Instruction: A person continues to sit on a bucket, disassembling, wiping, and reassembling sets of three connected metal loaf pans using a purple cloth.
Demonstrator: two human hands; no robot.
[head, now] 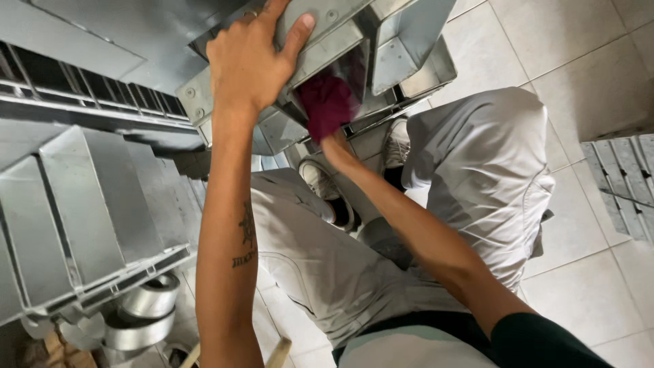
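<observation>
My left hand [248,58] gripped the duct [354,41], fingers curled over its edge, my right hand [328,112] clamped a rag [325,99] inside; sharp edges could have cut me.

Pale tiled floor [586,61]; stacked grey metal ducts [88,204] at left.

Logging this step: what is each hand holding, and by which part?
Left hand grips the metal duct piece by its top edge; right hand, hidden, presses a maroon cloth inside it.
</observation>
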